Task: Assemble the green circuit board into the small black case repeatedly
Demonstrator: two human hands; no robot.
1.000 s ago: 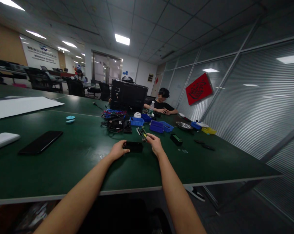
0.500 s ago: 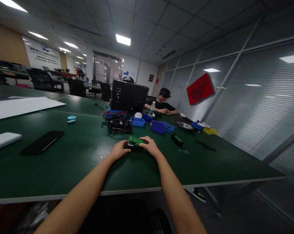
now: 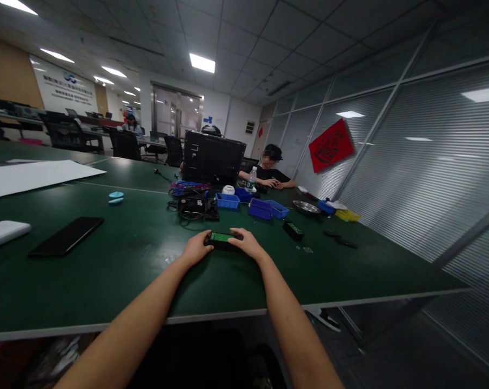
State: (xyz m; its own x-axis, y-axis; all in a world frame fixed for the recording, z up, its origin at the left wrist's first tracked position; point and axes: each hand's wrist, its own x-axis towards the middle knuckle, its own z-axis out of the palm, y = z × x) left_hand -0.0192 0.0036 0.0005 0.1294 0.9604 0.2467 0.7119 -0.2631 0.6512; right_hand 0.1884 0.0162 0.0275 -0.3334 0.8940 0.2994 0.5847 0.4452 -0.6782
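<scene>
A black rectangular case (image 3: 223,246) rests on the green table in front of me. A green circuit board (image 3: 220,236) lies down inside its top opening. At the case's left end, my left hand (image 3: 197,247) is closed, fingers behind and thumb in front. My right hand (image 3: 247,243) grips the other end, its thumb at the board's right edge. Parts of both ends are hidden by my fingers. To the right stands a second black case (image 3: 293,230) with a green board in it.
Blue bins (image 3: 261,209), a black adapter with cables (image 3: 191,206) and a monitor (image 3: 214,158) stand beyond my hands. A metal plate (image 3: 306,207) lies at the right, flat black pieces (image 3: 345,241) nearer. A black phone (image 3: 67,236) lies left. Another person (image 3: 273,167) sits across the table.
The circuit board, which stood raised and tilted above the case, has gone down into it and sits level. Both hands have stayed at the case's ends.
</scene>
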